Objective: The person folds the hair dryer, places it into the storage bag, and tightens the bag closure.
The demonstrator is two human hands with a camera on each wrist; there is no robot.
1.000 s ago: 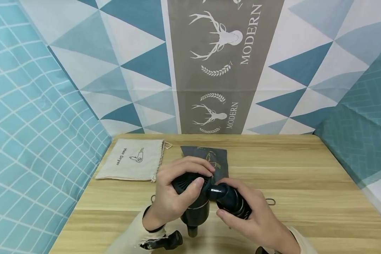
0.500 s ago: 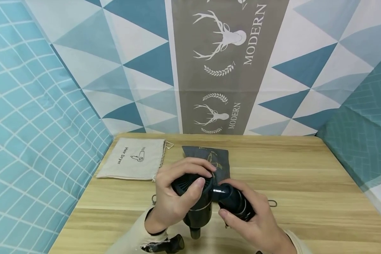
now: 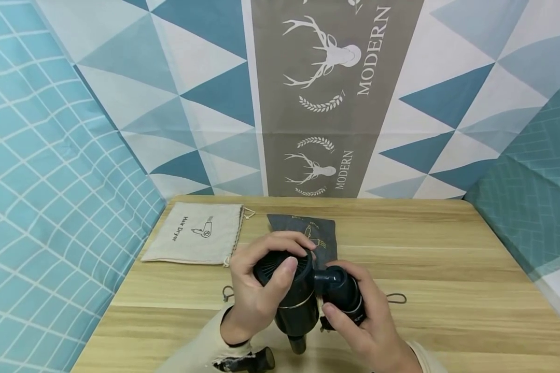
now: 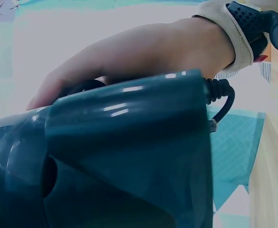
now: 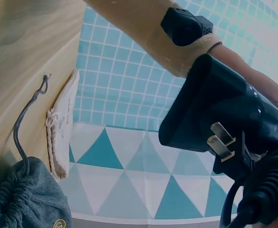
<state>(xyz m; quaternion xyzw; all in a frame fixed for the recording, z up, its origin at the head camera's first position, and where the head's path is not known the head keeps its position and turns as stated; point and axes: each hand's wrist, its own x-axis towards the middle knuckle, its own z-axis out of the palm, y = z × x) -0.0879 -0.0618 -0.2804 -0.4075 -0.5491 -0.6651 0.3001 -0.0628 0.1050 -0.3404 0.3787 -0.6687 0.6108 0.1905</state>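
A dark, glossy hair dryer (image 3: 299,313) is held above the table in the head view, grille end up and narrow nozzle down. My left hand (image 3: 256,303) grips its rear end, thumb by the grille. Around the handle (image 3: 341,287) curl the fingers of my right hand (image 3: 375,324). The left wrist view shows the handle (image 4: 129,128) large and close, its cord (image 4: 224,102) leaving the end. A two-pin plug (image 5: 226,147) hangs by the dryer body (image 5: 219,104) in the right wrist view. My palms are hidden.
A beige drawstring bag (image 3: 196,235) printed "Hair Dryer" lies at the back left of the wooden table (image 3: 424,248). Behind the dryer lies a dark grey bag (image 3: 303,224), partly covered; its drawstring loops (image 3: 396,298) stick out both sides. Patterned cloth walls (image 3: 210,77) enclose the table.
The dryer body has shifted slightly right and its nozzle now tilts rightward. Its handle has swung to point more downward, the right hand turning with it. Both hands keep their hold.
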